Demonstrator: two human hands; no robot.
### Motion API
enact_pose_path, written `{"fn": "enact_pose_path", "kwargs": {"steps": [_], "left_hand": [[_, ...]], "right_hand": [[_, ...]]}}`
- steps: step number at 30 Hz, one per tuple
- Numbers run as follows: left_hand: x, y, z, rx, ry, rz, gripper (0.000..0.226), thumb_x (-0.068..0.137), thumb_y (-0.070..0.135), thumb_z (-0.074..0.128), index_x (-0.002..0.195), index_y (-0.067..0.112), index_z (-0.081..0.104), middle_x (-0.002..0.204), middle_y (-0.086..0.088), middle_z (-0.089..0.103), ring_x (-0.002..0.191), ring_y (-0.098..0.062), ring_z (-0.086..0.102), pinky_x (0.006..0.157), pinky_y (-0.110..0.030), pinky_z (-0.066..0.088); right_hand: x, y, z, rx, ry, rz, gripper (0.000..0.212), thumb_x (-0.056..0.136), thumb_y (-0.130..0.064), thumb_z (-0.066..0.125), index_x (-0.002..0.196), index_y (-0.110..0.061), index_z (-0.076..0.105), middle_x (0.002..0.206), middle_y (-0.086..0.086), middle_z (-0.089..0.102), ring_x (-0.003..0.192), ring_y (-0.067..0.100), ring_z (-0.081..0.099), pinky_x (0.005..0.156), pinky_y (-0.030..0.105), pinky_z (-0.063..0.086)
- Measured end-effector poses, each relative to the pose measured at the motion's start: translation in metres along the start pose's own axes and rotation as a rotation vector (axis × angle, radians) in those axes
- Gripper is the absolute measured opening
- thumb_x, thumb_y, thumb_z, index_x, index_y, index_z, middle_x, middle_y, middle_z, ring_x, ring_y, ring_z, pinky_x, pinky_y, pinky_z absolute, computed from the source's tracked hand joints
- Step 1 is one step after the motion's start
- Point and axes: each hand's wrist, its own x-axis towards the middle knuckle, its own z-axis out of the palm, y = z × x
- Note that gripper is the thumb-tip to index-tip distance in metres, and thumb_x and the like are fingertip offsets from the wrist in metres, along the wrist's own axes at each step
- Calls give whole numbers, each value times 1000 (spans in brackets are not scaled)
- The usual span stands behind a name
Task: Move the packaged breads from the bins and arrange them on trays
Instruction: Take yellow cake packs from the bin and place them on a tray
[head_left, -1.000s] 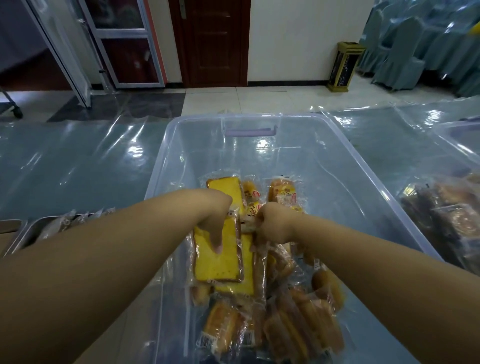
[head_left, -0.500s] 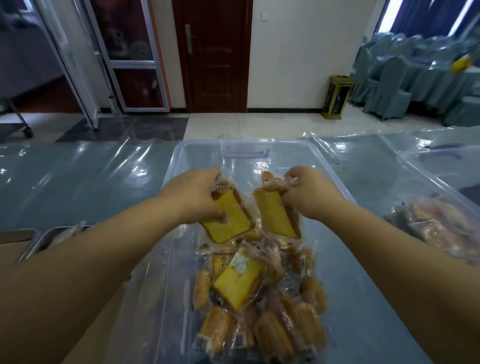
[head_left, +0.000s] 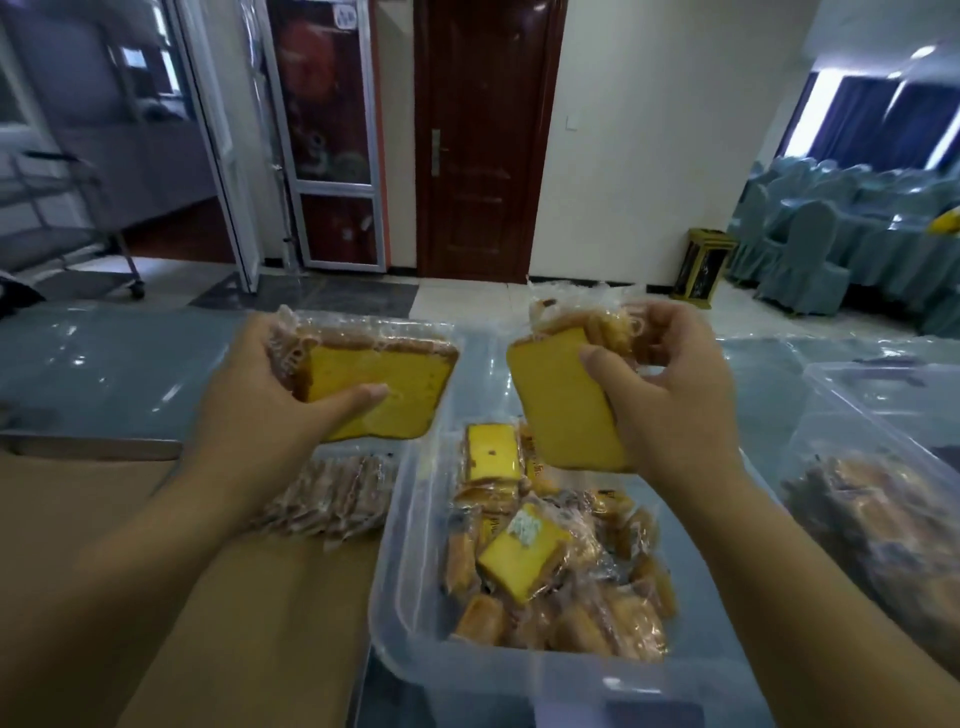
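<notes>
clear bin (head_left: 410, 519) open top, access free | bread pile (head_left: 561, 571) fills floor | tray (head_left: 88, 448) L, part free

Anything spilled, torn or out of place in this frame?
Nothing stands out. The left hand and right hand each hold an intact wrapped yellow cake slice above the clear plastic bin; the other packaged breads lie loose inside it.

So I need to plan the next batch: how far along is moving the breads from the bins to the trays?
Partly done. A row of wrapped breads already lies on the tray at left. In hand: the left hand and right hand each hold a yellow slice pack. Left: a pile in the clear bin, more in the bin on the right.
</notes>
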Motion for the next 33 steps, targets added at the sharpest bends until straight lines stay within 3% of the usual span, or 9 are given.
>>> {"fn": "enact_pose_path", "kwargs": {"steps": [4, 8, 11, 17, 19, 22, 25, 29, 33], "left_hand": [[-29, -26, -62, 26, 28, -75, 59, 47, 65, 74, 95, 44, 46, 91, 5, 64, 80, -14, 66, 68, -41, 57], [-54, -58, -125, 60, 82, -173, 60, 48, 64, 73, 95, 44, 43, 93, 10, 58, 82, -11, 60, 64, -32, 53], [-71, -89, -172, 28, 102, -257, 70, 60, 48, 80, 115, 31, 41, 99, 6, 58, 89, -15, 61, 73, -38, 55], [-106, -155, -239, -3, 70, -411, 35, 81, 21, 67, 108, 23, 45, 92, -5, 57, 82, -23, 57, 65, -36, 49], [-112, -172, -250, -26, 79, -452, 25, 73, 28, 59, 93, 25, 45, 86, -5, 53, 75, -20, 52, 60, -33, 44], [-112, -197, -260, -44, 58, -528, 30, 63, 30, 50, 89, 17, 43, 83, -5, 49, 70, -16, 48, 60, -36, 43], [-104, -224, -266, -22, 36, -575, 26, 68, 28, 56, 90, 19, 44, 85, -8, 53, 73, -21, 51, 69, -48, 49], [-85, -255, -273, 40, 63, -586, 27, 72, 32, 66, 90, 37, 47, 87, 0, 61, 80, -21, 61, 63, -39, 50], [-61, -282, -276, 85, 144, -560, 36, 63, 40, 67, 94, 32, 49, 87, 0, 62, 83, -20, 61, 74, -45, 51]], "right_hand": [[-32, -43, 38, 21, -109, -36, 27, 83, -35, 65, 101, -41, 45, 86, -27, 55, 83, -11, 53, 62, 14, 43], [-73, -86, 92, -17, -155, -62, 27, 85, -37, 62, 99, -44, 40, 88, -27, 51, 82, -11, 51, 60, 10, 36], [-109, -110, 139, -13, -180, -24, 25, 85, -36, 62, 96, -44, 40, 86, -24, 50, 80, -11, 50, 59, 10, 33], [-171, -124, 230, -82, -346, 93, 25, 86, -35, 63, 100, -34, 42, 82, -18, 51, 76, -2, 50, 57, 19, 36], [-185, -121, 255, -142, -401, 105, 26, 85, -36, 63, 100, -32, 41, 81, -19, 48, 73, -2, 47, 55, 17, 33], [-197, -112, 288, -202, -480, 136, 30, 85, -37, 63, 97, -33, 36, 79, -21, 43, 69, -3, 43, 54, 19, 32], [-197, -100, 321, -257, -576, 186, 30, 86, -39, 61, 98, -30, 35, 80, -16, 47, 70, 3, 47, 56, 28, 40], [-189, -83, 367, -296, -664, 214, 28, 87, -38, 60, 100, -24, 41, 81, -8, 51, 69, 8, 50, 55, 29, 41], [-179, -69, 416, -285, -763, 281, 25, 87, -36, 59, 94, -20, 42, 79, -3, 54, 69, 13, 53, 55, 30, 42]]}}
